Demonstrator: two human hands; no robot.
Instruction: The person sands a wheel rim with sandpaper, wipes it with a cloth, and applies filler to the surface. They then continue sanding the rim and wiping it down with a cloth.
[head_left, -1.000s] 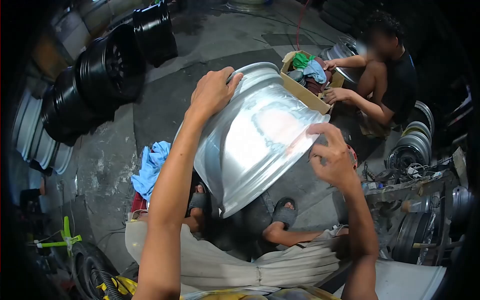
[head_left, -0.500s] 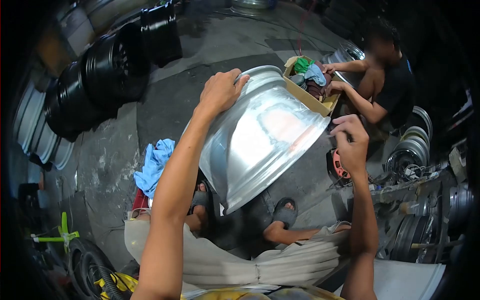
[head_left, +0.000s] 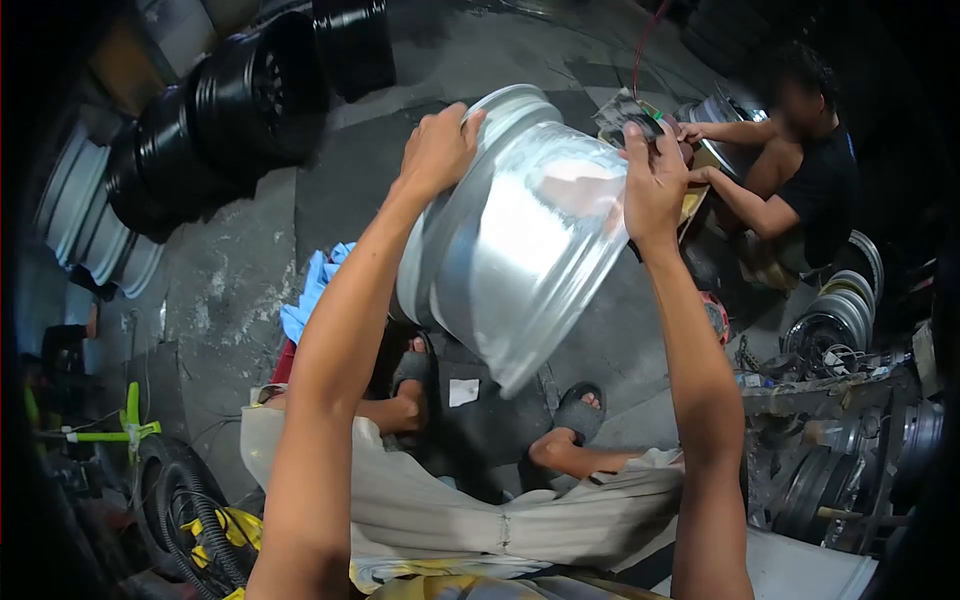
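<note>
A shiny silver wheel rim (head_left: 530, 220) is tilted in front of me, above my sandalled feet. My left hand (head_left: 440, 150) is closed over its upper left lip, fingers curled over the edge. At the right edge, my right hand (head_left: 655, 190) grips the lip with its fingers pointing up; part of its hold is hidden. The polished outer wall faces me and reflects bright light. Below the rim, a small white piece of paper (head_left: 463, 392) lies between my feet, and a blue cloth (head_left: 315, 290) is left of the rim, partly behind my forearm.
Another person (head_left: 815, 175) crouches at the right, hands at a cardboard box (head_left: 693, 205) mostly hidden behind my right hand. Black wheels (head_left: 215, 125) line the left, with silver rims (head_left: 85, 215) beside them. More rims (head_left: 845, 305) stand at the right. A black tyre (head_left: 165, 490) is lower left.
My right hand, earlier off the rim with curled fingers, has moved up and left onto its right edge. The rim has turned and sits further from my lap. My left hand stays on its lip.
</note>
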